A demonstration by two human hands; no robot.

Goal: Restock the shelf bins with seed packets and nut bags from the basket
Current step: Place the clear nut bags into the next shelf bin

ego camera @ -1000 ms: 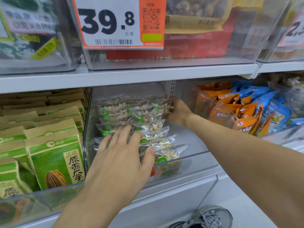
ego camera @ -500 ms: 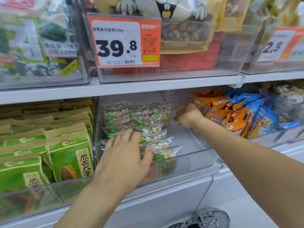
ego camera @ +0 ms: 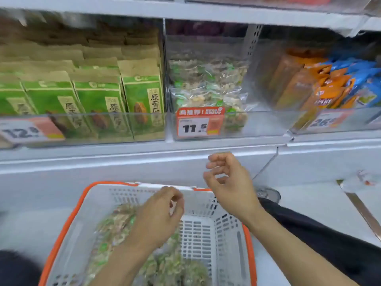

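Clear nut bags [ego camera: 132, 230] lie heaped in the near-left part of the basket [ego camera: 206, 234], a white slatted one with an orange rim, which sits on the floor below the shelf. More of the same clear bags [ego camera: 208, 87] are stacked in the middle shelf bin [ego camera: 257, 124], behind an orange price tag [ego camera: 200, 122] reading 11.5.

The left hand [ego camera: 156, 219] hangs over the bags in the basket, its fingers [ego camera: 177, 200] curled loosely with the tips close together; motion blur hides whether they touch a bag. The right hand [ego camera: 228, 182] is raised above the basket's far rim, in front of the shelf's grey base, its fingers [ego camera: 216, 164] loosely curled and holding nothing.

In the left bin stand rows of green seed packets [ego camera: 142, 100] with brown paper tops, a blurred price tag [ego camera: 28, 131] before them. The right bin holds orange and blue snack packs [ego camera: 338, 87]. A grey shoe [ego camera: 268, 194] shows on the floor just right of the basket, beside a dark trouser leg [ego camera: 329, 240].
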